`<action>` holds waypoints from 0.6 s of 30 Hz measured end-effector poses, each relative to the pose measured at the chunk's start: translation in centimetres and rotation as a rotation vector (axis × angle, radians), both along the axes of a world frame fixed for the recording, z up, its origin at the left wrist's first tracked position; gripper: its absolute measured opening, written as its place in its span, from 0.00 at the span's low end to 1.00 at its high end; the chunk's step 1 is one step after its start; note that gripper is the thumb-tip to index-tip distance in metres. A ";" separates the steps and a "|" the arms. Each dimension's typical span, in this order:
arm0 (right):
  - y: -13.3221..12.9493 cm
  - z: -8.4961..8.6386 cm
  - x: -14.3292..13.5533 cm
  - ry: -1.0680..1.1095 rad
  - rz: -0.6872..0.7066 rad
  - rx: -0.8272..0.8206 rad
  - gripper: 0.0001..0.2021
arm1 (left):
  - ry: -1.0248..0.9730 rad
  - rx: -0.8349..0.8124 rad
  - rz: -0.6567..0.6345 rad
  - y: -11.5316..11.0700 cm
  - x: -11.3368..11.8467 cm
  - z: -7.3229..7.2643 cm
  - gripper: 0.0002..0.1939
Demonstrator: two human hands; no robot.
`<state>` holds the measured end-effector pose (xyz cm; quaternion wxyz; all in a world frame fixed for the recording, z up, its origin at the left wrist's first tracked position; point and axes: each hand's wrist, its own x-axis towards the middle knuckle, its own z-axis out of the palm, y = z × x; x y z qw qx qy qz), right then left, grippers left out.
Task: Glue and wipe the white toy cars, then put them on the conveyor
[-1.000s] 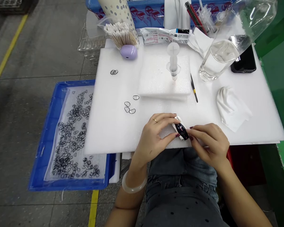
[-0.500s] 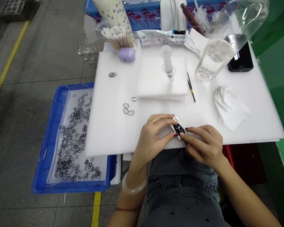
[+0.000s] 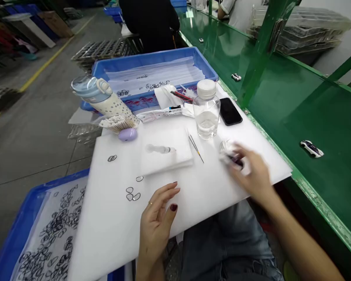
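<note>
My left hand is raised over the near part of the white foam board, fingers apart, holding nothing. Motion blurs my right hand at the board's right side, its fingers closed around a small white-and-dark toy car. Just beyond those fingers lies a crumpled white cloth, partly hidden and smeared. Several thin black loops lie to the left of my left hand. A syringe lies on a smaller foam pad, with tweezers beside it.
A clear bottle, a phone, cotton swabs and a purple case stand around the board. Toy cars sit on the green conveyor. Blue trays hold black loops. A person sits ahead.
The view has lifted and turned toward the conveyor. My left hand has let go of the toy car and opened. My right hand has carried it right, to the cloth.
</note>
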<state>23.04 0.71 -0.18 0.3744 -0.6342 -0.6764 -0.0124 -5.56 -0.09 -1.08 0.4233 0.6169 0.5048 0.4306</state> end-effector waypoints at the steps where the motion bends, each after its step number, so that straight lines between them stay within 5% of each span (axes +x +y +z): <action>1: 0.8 -0.2 3.6 -0.004 -0.156 -0.012 0.26 | 0.013 -0.002 0.004 0.0 0.0 -0.1 0.11; 3: 2.3 -0.9 10.6 -0.049 -0.401 -0.054 0.23 | 0.039 -0.014 0.001 0.0 -0.1 -0.2 0.11; 8: 0.8 -3.0 21.1 -0.125 -0.547 -0.094 0.19 | 0.101 -0.042 -0.026 -0.1 -0.4 -0.9 0.12; 14: -7.1 -2.8 25.2 -0.204 -0.678 -0.087 0.13 | 0.160 -0.052 -0.046 -0.1 -0.9 -1.3 0.13; 18: -7.3 -1.0 23.6 -0.190 -0.647 -0.054 0.13 | 0.235 -0.026 -0.076 -0.1 -0.6 -1.1 0.14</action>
